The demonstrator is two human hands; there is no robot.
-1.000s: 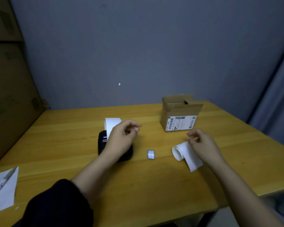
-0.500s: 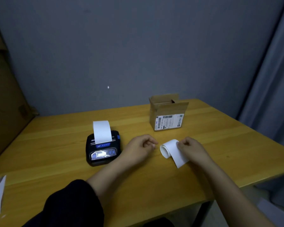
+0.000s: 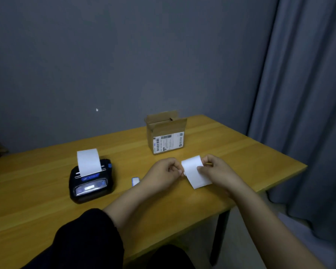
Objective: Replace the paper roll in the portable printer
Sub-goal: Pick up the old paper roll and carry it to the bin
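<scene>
A black portable printer (image 3: 91, 181) sits on the wooden table (image 3: 37, 206) at the left, with a strip of white paper (image 3: 88, 161) standing up out of its slot. To its right a white paper roll (image 3: 195, 171) with a loose tail is held just above the table between both hands. My left hand (image 3: 163, 174) pinches the roll's left end. My right hand (image 3: 216, 171) grips its right side and the tail. The roll's core is hidden by my fingers.
An open cardboard box (image 3: 166, 133) with a shipping label stands behind the hands. A small white and blue item (image 3: 135, 181) lies between the printer and my left hand. A grey curtain (image 3: 306, 113) hangs past the table's right edge.
My left hand left the printer and moved right to the roll. The roll came up off the table into both hands. The view swung to the right.
</scene>
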